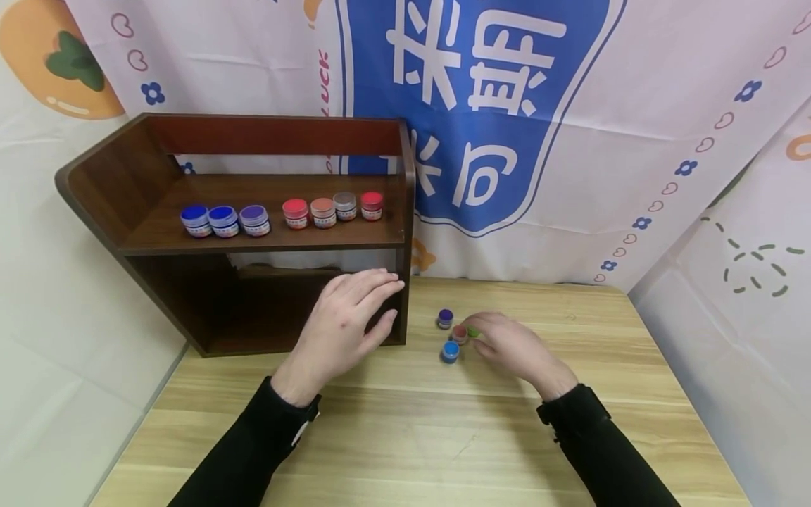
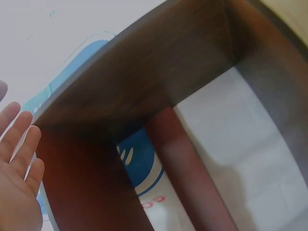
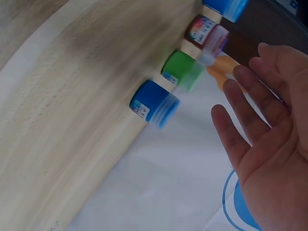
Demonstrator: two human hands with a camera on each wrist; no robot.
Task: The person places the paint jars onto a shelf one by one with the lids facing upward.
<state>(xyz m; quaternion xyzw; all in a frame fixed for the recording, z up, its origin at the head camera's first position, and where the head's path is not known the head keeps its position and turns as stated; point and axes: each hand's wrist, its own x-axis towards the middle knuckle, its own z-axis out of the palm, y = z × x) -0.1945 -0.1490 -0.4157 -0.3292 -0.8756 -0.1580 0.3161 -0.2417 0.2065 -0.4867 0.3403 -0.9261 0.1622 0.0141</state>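
Observation:
My left hand (image 1: pixel 345 327) is in front of the lower opening of a dark brown wooden shelf (image 1: pixel 266 248), fingers extended toward its right side panel. Whether they touch the panel I cannot tell. In the left wrist view that hand (image 2: pixel 17 168) has straight, empty fingers. To the right, my right hand (image 1: pixel 513 348) hovers by a group of small paint jars: purple (image 1: pixel 445 319), brownish red (image 1: pixel 460 334), light blue (image 1: pixel 450 352) and green (image 1: pixel 474 332), the green one partly hidden. The right wrist view shows its fingers (image 3: pixel 250 113) extended, apart from the green jar (image 3: pixel 182 70).
On the upper shelf board stands a row of jars: blue and purple ones (image 1: pixel 224 221) at left, red (image 1: pixel 296 213), orange, grey and red ones at right. A printed cloth (image 1: pixel 538 162) hangs behind the wood-grain table (image 1: pixel 437 429). White cloth walls flank both sides.

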